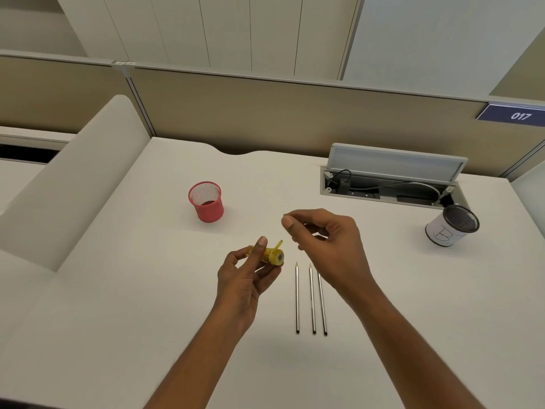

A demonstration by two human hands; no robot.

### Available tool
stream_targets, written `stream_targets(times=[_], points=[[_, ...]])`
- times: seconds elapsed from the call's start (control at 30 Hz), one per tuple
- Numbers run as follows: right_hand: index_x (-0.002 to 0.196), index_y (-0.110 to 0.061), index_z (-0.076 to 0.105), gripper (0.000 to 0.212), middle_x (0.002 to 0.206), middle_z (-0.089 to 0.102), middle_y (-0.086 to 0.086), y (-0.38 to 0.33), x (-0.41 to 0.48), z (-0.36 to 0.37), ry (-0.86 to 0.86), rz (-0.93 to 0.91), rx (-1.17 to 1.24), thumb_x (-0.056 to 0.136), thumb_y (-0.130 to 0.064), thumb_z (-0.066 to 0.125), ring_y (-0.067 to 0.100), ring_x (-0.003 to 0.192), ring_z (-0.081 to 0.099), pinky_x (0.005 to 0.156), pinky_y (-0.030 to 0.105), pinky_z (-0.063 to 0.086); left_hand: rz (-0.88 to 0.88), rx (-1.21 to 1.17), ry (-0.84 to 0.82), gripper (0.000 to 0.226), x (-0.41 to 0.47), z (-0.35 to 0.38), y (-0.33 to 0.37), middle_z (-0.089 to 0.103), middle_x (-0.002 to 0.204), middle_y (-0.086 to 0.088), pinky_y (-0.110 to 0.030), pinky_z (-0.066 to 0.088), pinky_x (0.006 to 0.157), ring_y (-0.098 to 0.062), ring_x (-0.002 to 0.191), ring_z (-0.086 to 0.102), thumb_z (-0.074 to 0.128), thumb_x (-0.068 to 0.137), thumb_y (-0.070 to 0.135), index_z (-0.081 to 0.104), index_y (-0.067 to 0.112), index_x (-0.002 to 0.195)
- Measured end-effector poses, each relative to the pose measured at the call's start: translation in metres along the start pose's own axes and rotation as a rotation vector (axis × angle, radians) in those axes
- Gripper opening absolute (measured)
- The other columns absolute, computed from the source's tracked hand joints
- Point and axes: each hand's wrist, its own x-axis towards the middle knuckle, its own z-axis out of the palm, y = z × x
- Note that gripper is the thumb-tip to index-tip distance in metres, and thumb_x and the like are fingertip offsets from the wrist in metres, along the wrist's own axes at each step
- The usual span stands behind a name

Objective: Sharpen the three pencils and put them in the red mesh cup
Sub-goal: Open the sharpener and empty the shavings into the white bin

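Gripping a yellow pencil sharpener (270,255), the left hand (243,280) hovers above the white table (118,290) near the middle of the head view. Its thumb lies over the top of the sharpener and its curled fingers close in from below. The sharpener lies on its side, its round end facing right, with a small yellow flap standing up from that end.

The right hand (327,236) hangs in the air just right of the sharpener and a little farther back, not touching it. Its fingers are loosely curled, the thumb and forefinger are drawn close together, and nothing can be seen between them.

The three pencils (312,299) lie flat on the table below and between the two hands. They are side by side, nearly parallel, and run away from the person. The left and middle ones taper to a point at the far end. The far end of the right one is hidden under the right wrist.

The red mesh cup (206,202) stands upright, well back and to the left of the hands, and nothing shows inside it.

To the far right stands a black mesh cup (452,225), tilted and wrapped in white paper marked with a "B". Behind it is a cable tray (392,187) sunk in the table, its lid raised. A blue sign (520,116) reading "017" sits on the beige partition.
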Motion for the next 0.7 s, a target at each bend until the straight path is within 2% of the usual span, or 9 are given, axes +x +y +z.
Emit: stream_targets(times=[0.13,0.2,0.3,0.4,0.47,0.57,0.7], points=[[0.095,-0.023,0.083,0.011,0.087,0.079,-0.014,-0.002,-0.003,0.003,-0.02,0.039,-0.06,0.088,-0.031,0.08,0.005,0.082,0.072,0.069,0.013,0.055,0.015,0.007,0.002,0.073,-0.002,0.006,-0.003,0.081,0.098,-0.023,-0.032,0.066,0.065,-0.036,0.091,0.081,0.09,0.071,0.029,0.057,-0.001,0.128],[0.092,-0.023,0.083,0.005,0.083,0.079,-0.014,0.003,-0.009,0.005,0.013,0.077,-0.042,0.088,-0.026,0.08,0.004,0.08,0.073,0.07,0.016,0.058,0.024,0.011,0.004,0.073,-0.002,0.008,-0.004,0.081,0.098,-0.022,-0.032,0.066,0.066,-0.035,0.091,0.081,0.091,0.069,0.03,0.058,0.0,0.126],[0.091,-0.023,0.083,0.004,0.081,0.079,-0.013,0.009,-0.015,0.005,0.064,0.146,-0.001,0.087,-0.023,0.08,0.008,0.08,0.075,0.075,0.031,0.064,0.039,0.019,0.005,0.069,-0.001,0.008,-0.004,0.081,0.098,-0.022,-0.032,0.066,0.067,-0.035,0.091,0.081,0.091,0.069,0.03,0.058,0.003,0.123],[0.091,-0.023,0.083,0.005,0.08,0.079,-0.01,0.014,-0.021,0.004,0.078,0.211,0.064,0.087,-0.022,0.08,0.013,0.077,0.077,0.077,0.037,0.065,0.05,0.028,0.015,0.07,-0.001,0.01,-0.004,0.082,0.096,-0.022,-0.032,0.066,0.066,-0.035,0.089,0.082,0.092,0.065,0.03,0.059,0.004,0.12],[0.092,-0.023,0.082,0.006,0.081,0.08,-0.005,0.016,-0.025,0.003,0.085,0.253,0.132,0.087,-0.021,0.081,0.017,0.075,0.077,0.076,0.038,0.066,0.054,0.038,0.02,0.071,-0.002,0.011,-0.006,0.082,0.094,-0.022,-0.033,0.066,0.065,-0.035,0.087,0.082,0.093,0.061,0.031,0.059,0.006,0.118],[0.093,-0.02,0.082,0.007,0.082,0.08,0.001,0.019,-0.03,-0.001,0.092,0.308,0.224,0.088,-0.015,0.08,0.02,0.078,0.078,0.073,0.034,0.065,0.048,0.031,0.013,0.063,-0.002,0.011,-0.008,0.081,0.093,-0.023,-0.033,0.066,0.065,-0.035,0.086,0.082,0.093,0.067,0.027,0.058,0.007,0.115],[0.092,-0.009,0.081,0.008,0.081,0.079,0.013,0.02,-0.033,-0.007,0.108,0.439,0.402,0.086,-0.004,0.079,0.025,0.073,0.077,0.068,0.028,0.062,0.041,0.044,0.022,0.059,-0.004,0.012,-0.012,0.082,0.09,-0.021,-0.032,0.065,0.065,-0.033,0.083,0.082,0.093,0.07,0.026,0.059,0.008,0.114]])
